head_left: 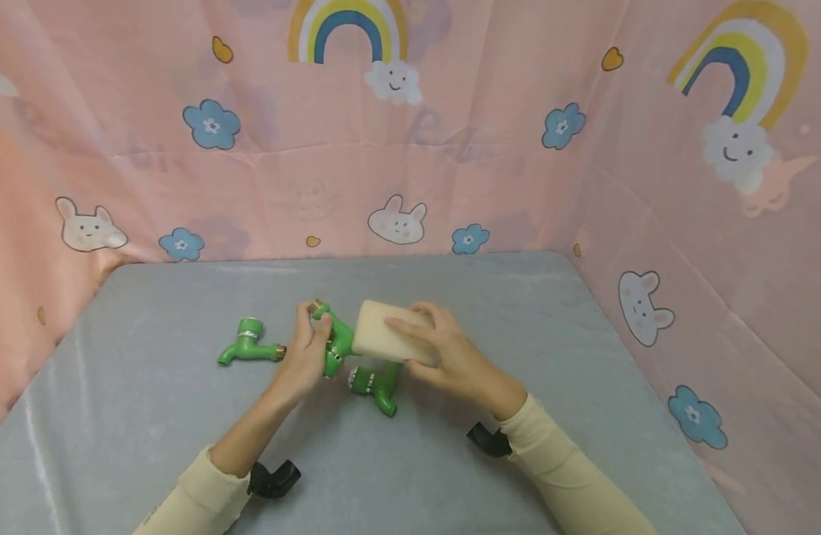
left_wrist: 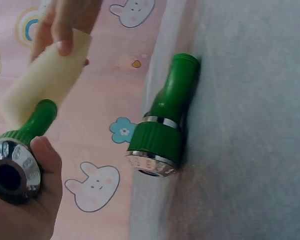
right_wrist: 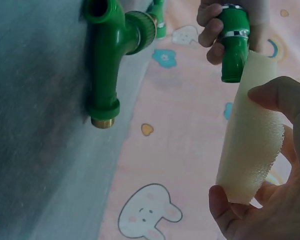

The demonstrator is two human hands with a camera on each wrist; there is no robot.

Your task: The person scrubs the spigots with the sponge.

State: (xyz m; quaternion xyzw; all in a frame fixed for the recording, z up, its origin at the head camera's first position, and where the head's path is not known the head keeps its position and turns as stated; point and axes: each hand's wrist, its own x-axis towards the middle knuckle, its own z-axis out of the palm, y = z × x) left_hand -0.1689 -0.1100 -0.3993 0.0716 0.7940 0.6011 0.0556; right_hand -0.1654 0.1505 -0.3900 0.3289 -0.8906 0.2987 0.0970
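My left hand (head_left: 304, 365) grips a green tap (head_left: 342, 339) with a brass threaded end, raised over the table. In my right hand (head_left: 460, 362) is a cream sponge (head_left: 383, 332), pinched between thumb and fingers. The sponge's near edge meets the tap's green body in the head view. In the right wrist view, the sponge (right_wrist: 250, 135) stands on edge beside the held tap (right_wrist: 235, 45). Below the hands, a second green tap (head_left: 385, 386) lies on the table, partly covered by the sponge. A third green tap (head_left: 247, 345) lies left of my left hand.
A grey cloth covers the table (head_left: 149, 416). Pink printed curtain (head_left: 263, 186) hangs along the back and sides. Black wrist-camera mounts (head_left: 274, 479) show beside both sleeves.
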